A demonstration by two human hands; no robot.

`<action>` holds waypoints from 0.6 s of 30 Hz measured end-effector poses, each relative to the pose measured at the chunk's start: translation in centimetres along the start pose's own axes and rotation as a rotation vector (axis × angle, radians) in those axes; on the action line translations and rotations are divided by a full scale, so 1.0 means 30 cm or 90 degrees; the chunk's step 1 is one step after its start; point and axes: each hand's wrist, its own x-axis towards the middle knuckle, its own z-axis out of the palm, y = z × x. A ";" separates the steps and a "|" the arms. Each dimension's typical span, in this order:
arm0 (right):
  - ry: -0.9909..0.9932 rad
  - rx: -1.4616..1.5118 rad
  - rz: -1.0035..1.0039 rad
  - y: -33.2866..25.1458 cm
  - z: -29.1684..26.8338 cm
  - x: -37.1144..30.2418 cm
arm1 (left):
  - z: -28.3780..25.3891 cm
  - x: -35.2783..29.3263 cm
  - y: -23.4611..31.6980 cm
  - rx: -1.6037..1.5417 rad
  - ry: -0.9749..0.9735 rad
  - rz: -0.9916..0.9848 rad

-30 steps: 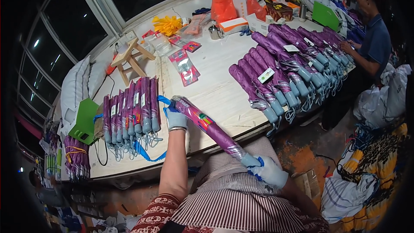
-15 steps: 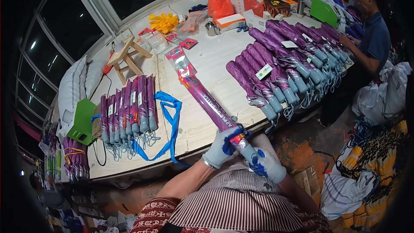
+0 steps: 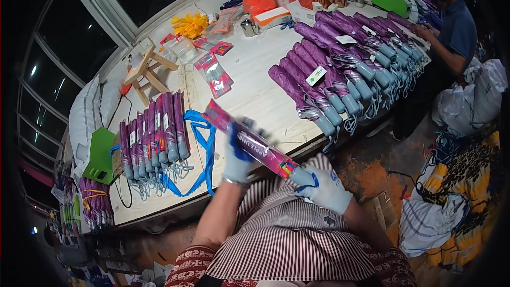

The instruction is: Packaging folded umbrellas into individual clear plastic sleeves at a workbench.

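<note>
A folded purple umbrella [image 3: 260, 148] in a printed clear sleeve lies slantwise in front of me, its grey handle [image 3: 302, 177] toward my right. My right hand [image 3: 328, 188], in a white and blue work glove, is closed round that handle. My left hand [image 3: 237, 160], gloved the same way, is against the sleeve nearer its far end; its fingers are smeared by motion, partly behind the umbrella. Several sleeved umbrellas [image 3: 153, 133] lie in a row at the left on the table. Flat printed sleeves [image 3: 213, 74] lie beyond the one I hold.
Many unsleeved purple umbrellas [image 3: 340, 69] are heaped along the table's right side, handles toward me. A blue strap [image 3: 204, 143], a wooden stand [image 3: 149, 73] and a green box [image 3: 99, 157] are at left. At the far right a person [image 3: 454, 34] works at the table.
My left hand has moved from near the handle up along the sleeve. The umbrella's far end has come away from the flat sleeves, nearer me. My right hand stays on the handle.
</note>
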 end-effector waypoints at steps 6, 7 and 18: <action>-0.040 0.075 0.031 -0.023 -0.013 -0.064 | -0.175 0.070 0.287 0.064 -0.114 0.169; -0.041 0.074 0.033 -0.008 -0.022 -0.071 | -0.159 0.067 0.274 0.062 -0.112 0.169; -0.067 0.404 0.211 0.118 -0.098 -0.020 | -0.127 -0.020 -0.193 -0.102 -0.099 -0.018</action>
